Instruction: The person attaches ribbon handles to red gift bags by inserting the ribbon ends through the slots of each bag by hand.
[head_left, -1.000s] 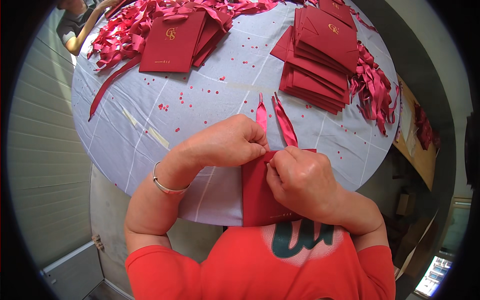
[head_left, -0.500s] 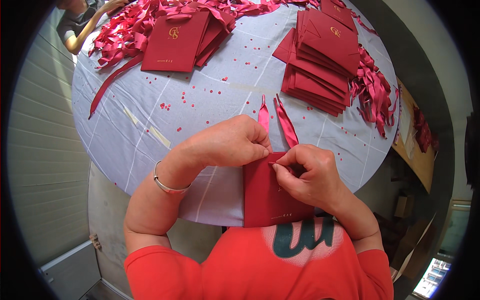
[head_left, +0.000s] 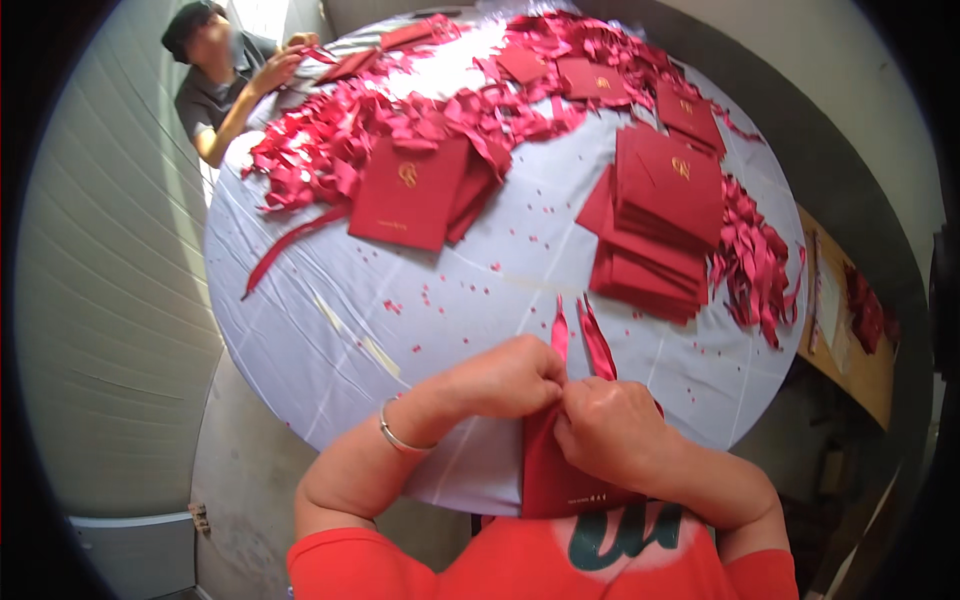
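A dark red paper gift bag (head_left: pixel 543 470) lies at the table's near edge, against my shirt. Pinched at its top edge, the bag is in the closed fingers of my left hand (head_left: pixel 515 375). My right hand (head_left: pixel 612 425) is closed too, back of the hand up, its fingers meeting the left fingertips over the upper part of the bag. What the right fingers grip is hidden. Beyond the hands, two pink-red ribbon tails (head_left: pixel 597 345) stretch away from the bag's top across the cloth.
Stacked red bags (head_left: pixel 665 190) stand at the right, beside a ribbon heap (head_left: pixel 755 255). More bags (head_left: pixel 410 195) lie far left before a large ribbon pile (head_left: pixel 320 140). Small red dots (head_left: pixel 392 307) are scattered on the tablecloth (head_left: pixel 480 300). A person (head_left: pixel 225 85) handles ribbon across the table.
My view has tilted up, showing more of the far table and the other person. My right hand has come over to the left fingertips; its pinch has turned out of sight.
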